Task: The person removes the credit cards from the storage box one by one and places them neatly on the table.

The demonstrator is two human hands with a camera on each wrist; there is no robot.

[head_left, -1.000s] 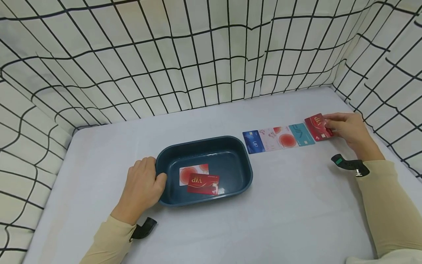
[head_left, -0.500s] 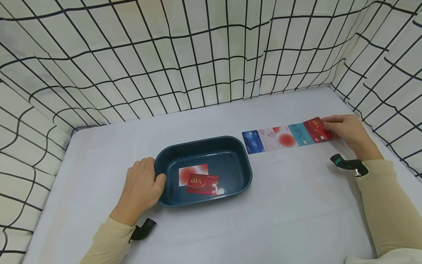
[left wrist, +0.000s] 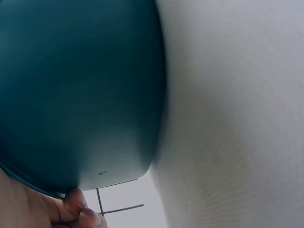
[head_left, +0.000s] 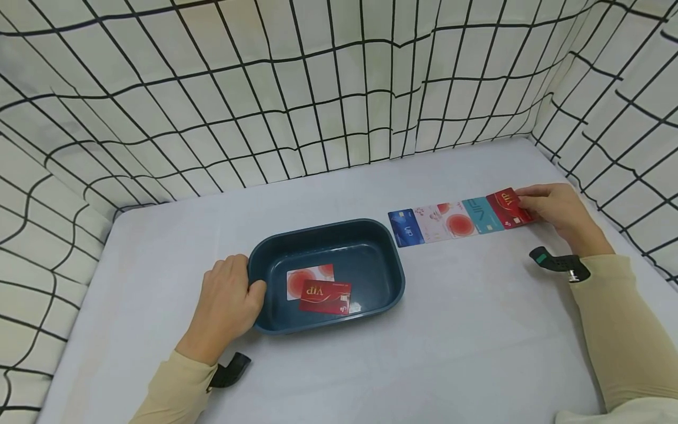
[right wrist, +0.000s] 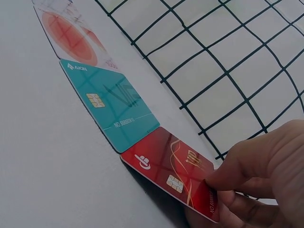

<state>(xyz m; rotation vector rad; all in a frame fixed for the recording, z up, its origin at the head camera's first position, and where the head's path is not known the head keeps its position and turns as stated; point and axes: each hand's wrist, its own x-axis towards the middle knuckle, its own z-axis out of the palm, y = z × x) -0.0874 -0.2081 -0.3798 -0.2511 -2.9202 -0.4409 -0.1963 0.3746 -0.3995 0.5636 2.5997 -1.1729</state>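
My left hand (head_left: pixel 228 303) grips the left rim of a dark blue-green plastic basin (head_left: pixel 371 265); its fingers curl under that rim in the left wrist view. Inside the basin a red VIP card (head_left: pixel 325 297) overlaps a white card with red circles (head_left: pixel 296 284). At the far right my right hand (head_left: pixel 564 212) pinches the outer end of another red VIP card (right wrist: pixel 164 166), thumb on top. That card's inner edge meets the teal card (right wrist: pixel 109 104), while its near side sits slightly raised over a shadow.
Left of the teal card the row continues with pale cards with red circles (head_left: pixel 461 225) and a blue VIP card (head_left: pixel 406 228). White cloth covers the table (head_left: pixel 424 365). A black wire grid (head_left: pixel 328 112) over white sheeting borders the back and sides.
The red card in my right hand has turned and come down slightly, its inner edge now lined up against the teal card. My left hand stays on the basin.
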